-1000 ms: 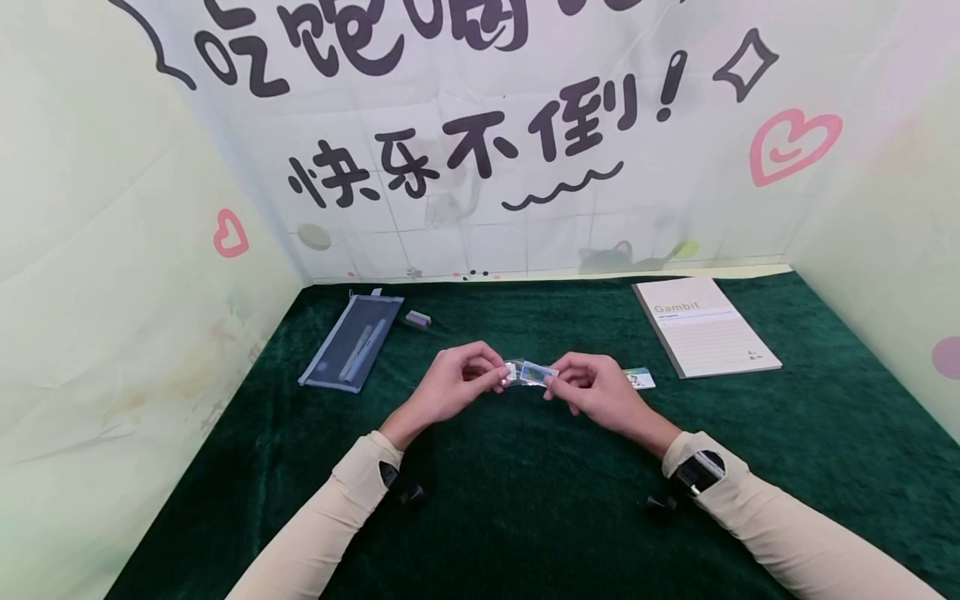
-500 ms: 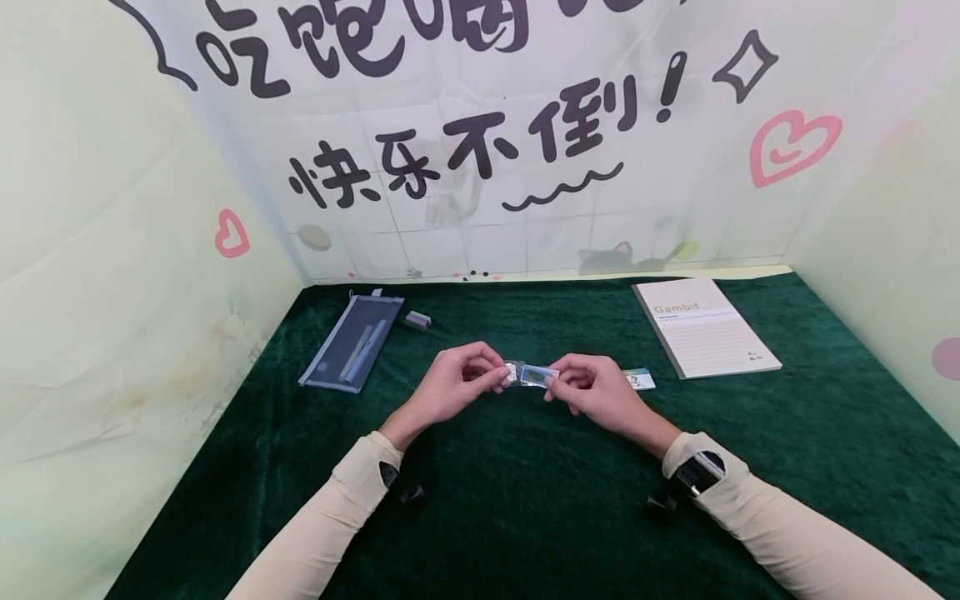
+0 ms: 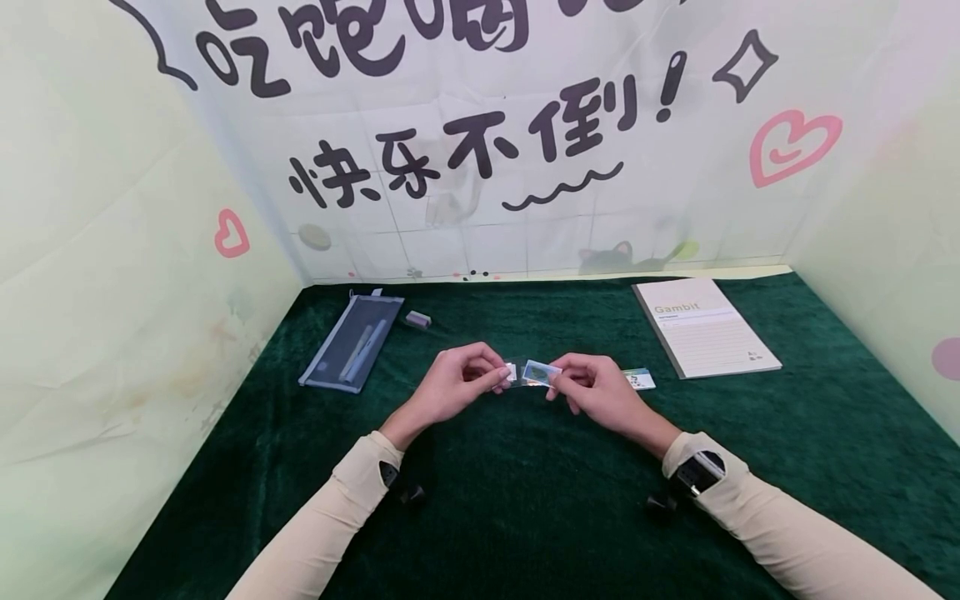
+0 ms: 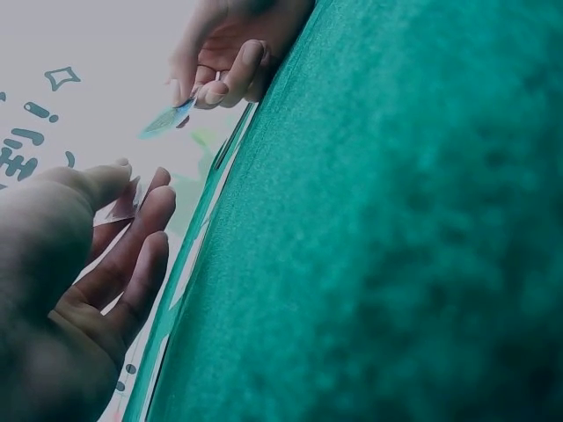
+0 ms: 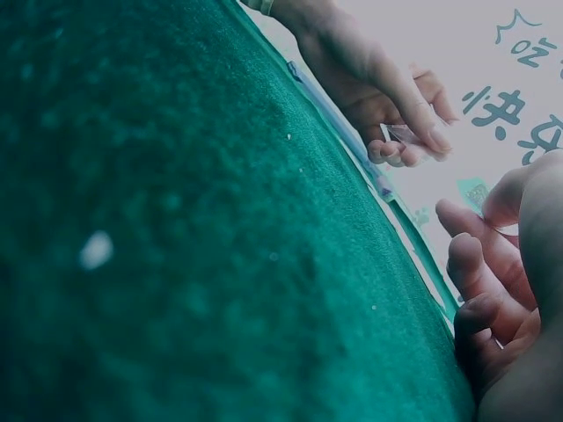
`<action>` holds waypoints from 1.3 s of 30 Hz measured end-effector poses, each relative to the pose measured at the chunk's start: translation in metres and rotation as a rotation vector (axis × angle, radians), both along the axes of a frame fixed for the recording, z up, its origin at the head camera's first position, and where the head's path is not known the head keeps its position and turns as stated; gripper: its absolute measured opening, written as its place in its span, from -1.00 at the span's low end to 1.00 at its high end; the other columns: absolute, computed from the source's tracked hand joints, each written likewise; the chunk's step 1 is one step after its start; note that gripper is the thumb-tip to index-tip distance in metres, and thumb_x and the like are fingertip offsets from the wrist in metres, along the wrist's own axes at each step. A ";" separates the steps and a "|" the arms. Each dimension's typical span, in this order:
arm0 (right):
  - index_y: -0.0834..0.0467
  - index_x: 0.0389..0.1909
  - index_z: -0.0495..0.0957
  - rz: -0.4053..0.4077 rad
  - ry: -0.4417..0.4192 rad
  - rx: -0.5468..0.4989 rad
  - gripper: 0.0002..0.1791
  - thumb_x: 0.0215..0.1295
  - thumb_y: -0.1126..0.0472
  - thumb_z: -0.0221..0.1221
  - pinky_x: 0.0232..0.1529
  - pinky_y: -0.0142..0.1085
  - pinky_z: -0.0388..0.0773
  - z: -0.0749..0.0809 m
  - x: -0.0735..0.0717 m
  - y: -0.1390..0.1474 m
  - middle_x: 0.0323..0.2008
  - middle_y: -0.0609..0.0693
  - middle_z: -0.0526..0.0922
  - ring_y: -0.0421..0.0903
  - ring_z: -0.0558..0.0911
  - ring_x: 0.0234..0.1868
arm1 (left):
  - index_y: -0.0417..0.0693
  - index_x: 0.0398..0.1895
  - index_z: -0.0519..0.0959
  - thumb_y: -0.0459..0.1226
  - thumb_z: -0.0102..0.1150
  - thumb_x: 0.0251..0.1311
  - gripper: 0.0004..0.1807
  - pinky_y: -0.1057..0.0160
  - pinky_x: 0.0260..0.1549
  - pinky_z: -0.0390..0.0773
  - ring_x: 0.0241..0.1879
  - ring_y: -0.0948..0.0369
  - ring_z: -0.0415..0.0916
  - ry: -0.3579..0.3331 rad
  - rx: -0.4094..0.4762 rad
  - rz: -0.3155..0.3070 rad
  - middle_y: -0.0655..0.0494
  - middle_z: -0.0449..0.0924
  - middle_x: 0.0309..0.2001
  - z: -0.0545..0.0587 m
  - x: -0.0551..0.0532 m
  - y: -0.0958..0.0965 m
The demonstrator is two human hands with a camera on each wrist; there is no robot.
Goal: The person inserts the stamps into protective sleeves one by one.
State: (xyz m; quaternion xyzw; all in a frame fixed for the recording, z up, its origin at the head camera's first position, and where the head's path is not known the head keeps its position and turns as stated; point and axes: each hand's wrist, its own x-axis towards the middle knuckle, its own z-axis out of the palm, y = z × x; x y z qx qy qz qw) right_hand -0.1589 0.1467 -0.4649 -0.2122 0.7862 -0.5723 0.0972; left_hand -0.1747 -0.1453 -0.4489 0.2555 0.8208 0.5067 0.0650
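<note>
Between thumb and fingers, my left hand (image 3: 453, 383) pinches a small clear plastic sleeve (image 3: 513, 373) with a white part, largely covered by the fingertips. My right hand (image 3: 600, 392) holds a small blue picture card (image 3: 540, 372) with a pale border, like a postage stamp, by its right end. The card tilts slightly, its left end close to the sleeve in the head view. In the left wrist view, a gap shows between the left fingers and the card (image 4: 167, 121). Behind the right hand, another small white and blue card (image 3: 640, 379) lies on the cloth, partly hidden.
A blue mesh zip pouch (image 3: 352, 343) with pens inside lies at the left on the dark green cloth (image 3: 525, 500). Near it is a small eraser-like block (image 3: 417, 319). A notebook (image 3: 708, 329) marked "Gambit" lies at the back right, before the printed backdrop (image 3: 480, 242).
My right hand has shifted slightly right with the blue card, whose angle has changed. More of the clear sleeve shows between the hands. My left hand has barely moved.
</note>
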 end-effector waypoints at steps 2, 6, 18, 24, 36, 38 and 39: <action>0.08 0.08 0.69 -0.002 -0.003 0.004 -0.75 0.65 0.03 0.18 -0.42 -0.28 0.59 0.000 0.000 0.000 -0.22 0.08 0.80 -0.02 0.62 -0.49 | 0.10 -0.02 0.70 -0.12 0.31 0.54 -0.88 0.21 -0.09 0.78 -0.18 0.21 0.81 -0.001 -0.002 -0.001 0.20 0.85 -0.19 0.000 0.000 0.000; 0.08 0.07 0.69 -0.002 -0.004 0.006 -0.75 0.66 0.02 0.18 -0.41 -0.28 0.59 0.000 0.000 0.000 -0.23 0.08 0.80 -0.01 0.63 -0.48 | 0.14 -0.03 0.70 -0.08 0.31 0.53 -0.86 0.21 -0.12 0.76 -0.20 0.21 0.81 -0.003 -0.023 0.011 0.23 0.85 -0.21 0.000 0.000 0.000; 0.05 0.06 0.70 0.007 0.003 0.022 -0.76 0.65 0.01 0.19 -0.45 -0.29 0.58 -0.001 -0.001 0.000 -0.26 0.07 0.80 -0.02 0.62 -0.51 | 0.12 -0.04 0.73 -0.02 0.30 0.53 -0.81 0.23 -0.21 0.74 -0.23 0.17 0.79 -0.020 -0.026 0.013 0.20 0.83 -0.22 0.000 0.000 0.000; 0.07 0.07 0.69 0.018 0.023 0.023 -0.76 0.66 0.02 0.18 -0.47 -0.29 0.57 -0.001 0.000 0.000 -0.26 0.07 0.79 -0.03 0.62 -0.51 | 0.10 -0.03 0.73 -0.02 0.29 0.54 -0.79 0.22 -0.20 0.75 -0.22 0.17 0.80 -0.027 -0.008 0.002 0.18 0.83 -0.22 0.000 0.000 -0.001; 0.08 0.07 0.68 0.014 0.046 0.030 -0.75 0.67 0.02 0.16 -0.46 -0.28 0.59 -0.002 -0.001 -0.001 -0.25 0.07 0.77 -0.01 0.62 -0.51 | 0.20 -0.03 0.74 0.03 0.29 0.52 -0.80 0.20 -0.23 0.68 -0.27 0.13 0.74 -0.025 -0.052 0.035 0.22 0.81 -0.24 0.002 0.000 0.000; 0.08 0.07 0.68 0.014 0.047 0.028 -0.75 0.67 0.03 0.16 -0.46 -0.28 0.59 -0.002 0.000 -0.001 -0.25 0.07 0.77 -0.01 0.62 -0.51 | 0.20 -0.03 0.74 0.03 0.29 0.52 -0.81 0.20 -0.24 0.67 -0.28 0.14 0.73 -0.023 -0.056 0.037 0.22 0.81 -0.24 0.001 0.000 0.000; 0.08 0.07 0.68 0.014 0.048 0.027 -0.75 0.67 0.03 0.16 -0.46 -0.28 0.59 -0.001 0.000 -0.001 -0.25 0.06 0.77 -0.02 0.62 -0.51 | 0.20 -0.03 0.74 0.03 0.29 0.52 -0.81 0.20 -0.24 0.67 -0.28 0.14 0.73 -0.022 -0.056 0.035 0.22 0.81 -0.24 0.001 0.000 0.000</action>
